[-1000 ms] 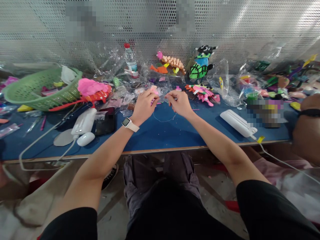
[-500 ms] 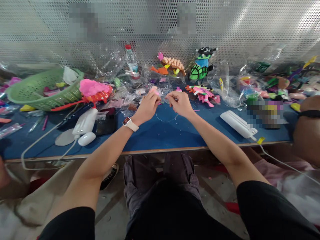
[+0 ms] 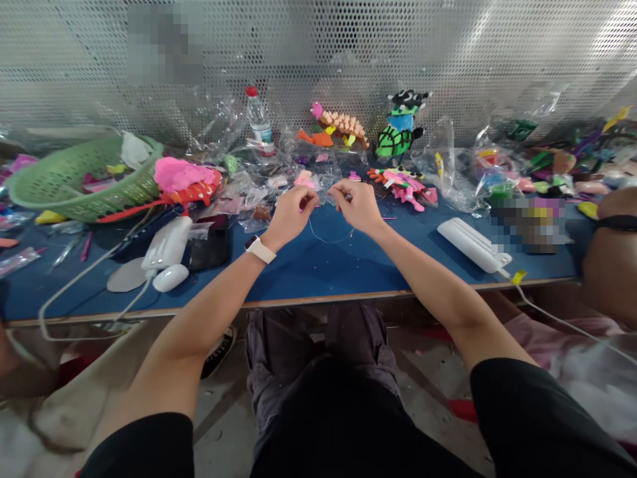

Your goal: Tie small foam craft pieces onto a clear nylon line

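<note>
A thin pale thread [image 3: 327, 241] hangs in a shallow loop between my two hands, just above the blue tabletop. Its left end runs up to the pinched fingertips of my left hand [image 3: 291, 212], which wears a watch with a pale strap [image 3: 260, 249]. The other end rises to my right hand [image 3: 359, 207], whose thumb and forefinger are pressed together. A small gap separates the two hands. Whatever else the fingertips hold is too small to make out. A pale pink clay piece [image 3: 304, 179] lies just beyond my left hand.
Clay figures, including a green and black one [image 3: 398, 141], stand along the perforated metal wall. To the left are a green basket [image 3: 84, 199], a phone [image 3: 209, 242] and a white power bank [image 3: 169, 242]. Another white power bank [image 3: 472, 244] lies right. Other people sit on both sides.
My left hand has turned a little, and its fingers have curled into a pinch. My right hand stays almost in place. The thread loop still hangs between them.
</note>
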Demonstrator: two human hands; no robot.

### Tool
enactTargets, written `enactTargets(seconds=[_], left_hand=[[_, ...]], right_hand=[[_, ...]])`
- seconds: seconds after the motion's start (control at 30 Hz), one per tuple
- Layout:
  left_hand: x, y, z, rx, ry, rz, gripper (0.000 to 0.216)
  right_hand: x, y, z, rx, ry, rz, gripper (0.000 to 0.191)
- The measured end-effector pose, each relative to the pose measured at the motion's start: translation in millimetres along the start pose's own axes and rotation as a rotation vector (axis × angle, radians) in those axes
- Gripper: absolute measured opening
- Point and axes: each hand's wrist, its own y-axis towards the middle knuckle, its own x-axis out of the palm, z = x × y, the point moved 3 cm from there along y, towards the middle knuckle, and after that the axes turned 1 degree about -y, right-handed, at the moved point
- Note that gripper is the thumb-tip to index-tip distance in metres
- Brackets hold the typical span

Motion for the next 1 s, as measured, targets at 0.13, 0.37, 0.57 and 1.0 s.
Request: enactTargets(seconds=[0.13,0.37,0.57,1.0], left_hand=[[-2,1,0,-0.026,0.002,0.014,0.020],[-2,0,3,-0.089,-0.056,-0.020,0.018],[-1,2,1,-0.127,-0.174,-0.079,0.023],[9,-4,-8,-0.005,-0.102,-0.078,0.017]], right_hand=[[2,-1,-2,-0.033,-0.044,0.011,0.025],[3,-1,4,-0.098,-0.089,0.004,0.025],[3,-1,5,-0.121,-0.120,-0.013,0.023],[1,7,29,0.187,0.047,-0.183,0.030]])
